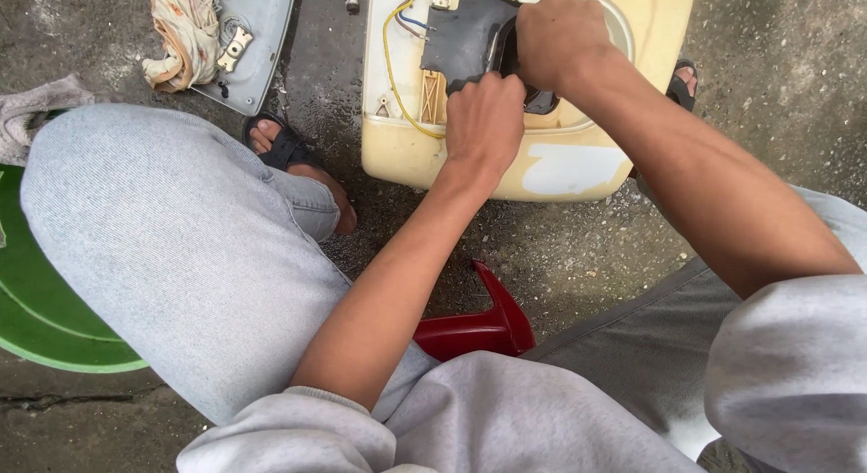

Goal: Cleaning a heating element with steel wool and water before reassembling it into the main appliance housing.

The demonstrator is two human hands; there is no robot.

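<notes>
Gripping a dark grey moulded plastic part (465, 38), both hands are closed on it: the left hand (485, 121) at its lower edge, the right hand (555, 38) at its right side. It sits inside a yellowed cream plastic appliance housing (560, 162) lying on the wet concrete floor (777, 85), beside yellow and blue wires (390, 49). A grey panel (262, 40) carries a crumpled cloth (185, 31).

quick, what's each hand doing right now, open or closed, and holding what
Left hand: closed in a fist on the dark grey part of the cream casing.
Right hand: closed, gripping the same dark grey part.
</notes>
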